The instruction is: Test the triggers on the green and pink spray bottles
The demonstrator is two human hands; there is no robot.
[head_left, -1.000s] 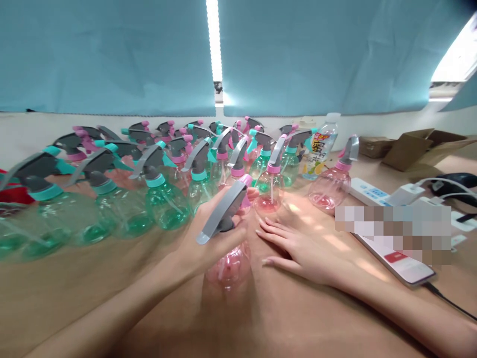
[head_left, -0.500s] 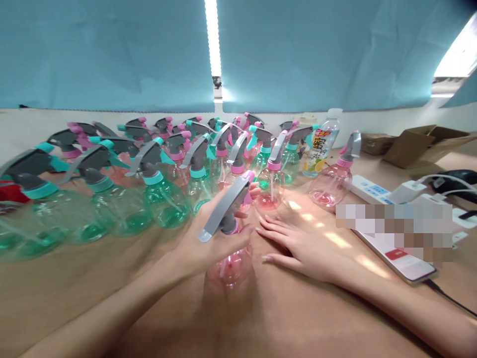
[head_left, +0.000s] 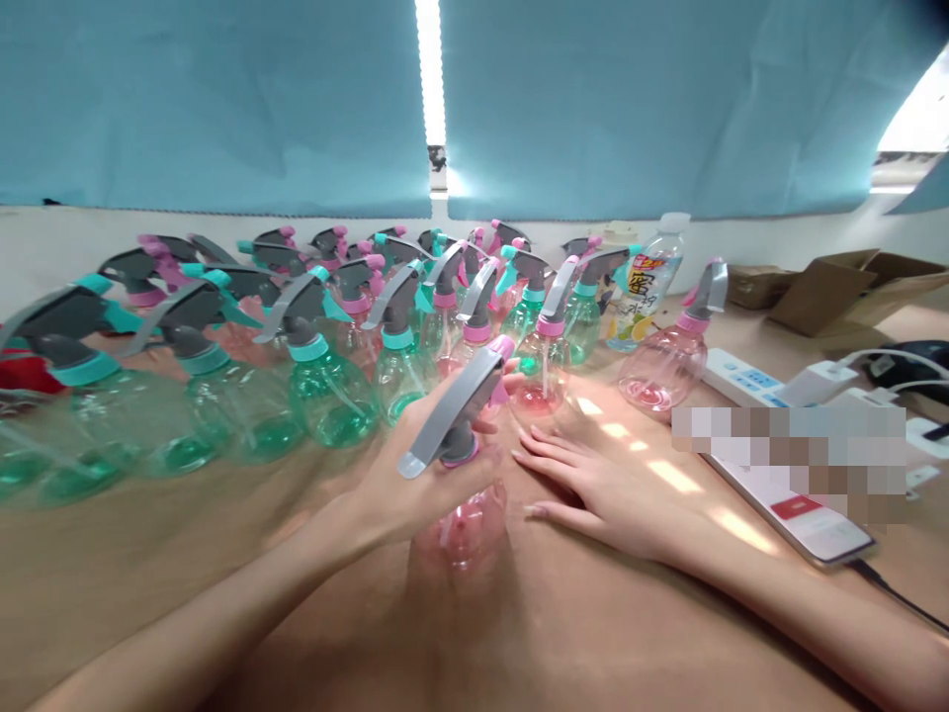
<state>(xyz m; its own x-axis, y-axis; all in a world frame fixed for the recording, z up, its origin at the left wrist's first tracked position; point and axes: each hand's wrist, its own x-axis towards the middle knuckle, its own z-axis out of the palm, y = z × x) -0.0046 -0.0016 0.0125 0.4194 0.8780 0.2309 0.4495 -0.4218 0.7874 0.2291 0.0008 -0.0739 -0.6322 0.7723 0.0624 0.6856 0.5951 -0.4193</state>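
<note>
My left hand is wrapped round the neck of a pink spray bottle, whose grey trigger head with a pink nozzle rises above my fingers. The bottle stands upright on the brown tabletop, and part of its neck is hidden by the hand. Palm down on the table, to the right of that bottle, lies my right hand with fingers stretched out and nothing in it. Just beyond the fingers stands another pink spray bottle. A green spray bottle is left of my left hand.
Several more green and pink spray bottles fill the left and back. At right are a lone pink spray bottle, a drink bottle, a power strip, a charging phone and an open cardboard box.
The view has shifted slightly, so the background sits a little further right. Both hands keep their places, the left one still round the pink spray bottle.
</note>
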